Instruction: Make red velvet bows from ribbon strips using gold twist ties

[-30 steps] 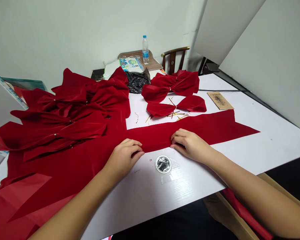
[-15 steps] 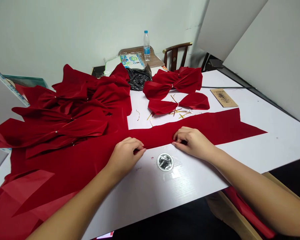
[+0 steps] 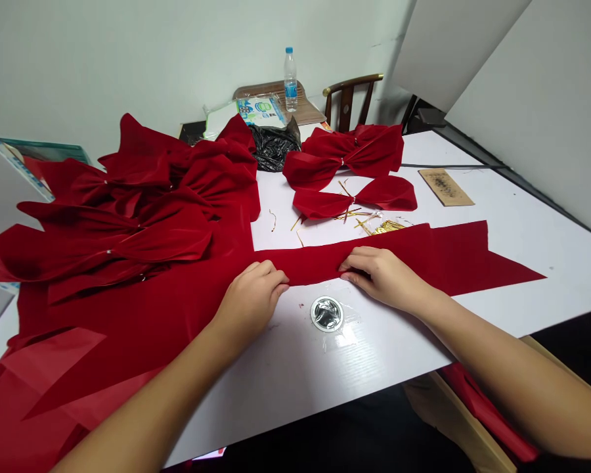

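Observation:
A long strip of red velvet runs across the white table, its near edge gathered into a soft fold. My left hand and my right hand both pinch that fold, a short gap between them. Just below the fold, a round silver roll of tape lies close to my hands. Finished red velvet bows pile up at the left. Two more bows lie beyond the strip, with loose gold ties near its far edge.
A black plastic bag and a water bottle stand at the far end, near a wooden chair. A brown card lies at the right. White boards lean along the table's right side.
The velvet strip's far edge has drawn toward me, uncovering more gold ties, and its right end has swung nearer. My view has tilted slightly, shifting the far objects up.

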{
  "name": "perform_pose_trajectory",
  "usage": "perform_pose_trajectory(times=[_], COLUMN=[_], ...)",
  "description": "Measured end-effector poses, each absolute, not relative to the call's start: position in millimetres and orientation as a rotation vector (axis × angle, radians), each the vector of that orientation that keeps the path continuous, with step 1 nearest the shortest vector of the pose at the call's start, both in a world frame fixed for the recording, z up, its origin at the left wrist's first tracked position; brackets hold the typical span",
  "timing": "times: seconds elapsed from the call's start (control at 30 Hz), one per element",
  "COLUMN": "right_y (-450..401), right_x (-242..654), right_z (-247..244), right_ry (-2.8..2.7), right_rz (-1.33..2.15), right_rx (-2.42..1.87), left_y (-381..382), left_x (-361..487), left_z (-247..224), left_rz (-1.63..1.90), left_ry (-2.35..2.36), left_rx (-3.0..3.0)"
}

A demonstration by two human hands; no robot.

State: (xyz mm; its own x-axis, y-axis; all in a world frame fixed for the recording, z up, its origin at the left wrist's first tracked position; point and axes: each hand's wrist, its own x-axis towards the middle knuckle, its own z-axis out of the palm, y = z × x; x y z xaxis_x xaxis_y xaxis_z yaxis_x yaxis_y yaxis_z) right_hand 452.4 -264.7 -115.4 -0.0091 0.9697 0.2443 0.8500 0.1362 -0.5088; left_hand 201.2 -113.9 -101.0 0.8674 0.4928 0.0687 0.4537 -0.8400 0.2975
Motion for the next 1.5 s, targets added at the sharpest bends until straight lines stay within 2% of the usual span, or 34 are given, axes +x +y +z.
perform_pose_trajectory(times=[0.3,0.5,0.93,1.5], right_y=[-265.0,-265.1,-267.0,-265.4], right_x=[452.0,453.0,450.7,453.5], right_z=[-114.6,-114.2,-113.7,-114.8], right_ry=[-1.969,-2.019,-1.994,-1.922], right_rz=[0.268,0.198,0.178,0.248], right_rx=[-1.757,-1.667,-1.786,-1.730], left_y=[-109.0,-109.3,-112.2,-110.8], left_x=[202.2,199.6,199.0,201.0], left_z=[-93.8,-103.6,-104.8,-103.9], left_rz=[0.166,0.356,0.354,0.435], left_ry=[0.756,0.458,0.547,0.594], left_rx=[2.687,2.819,2.765,2.586])
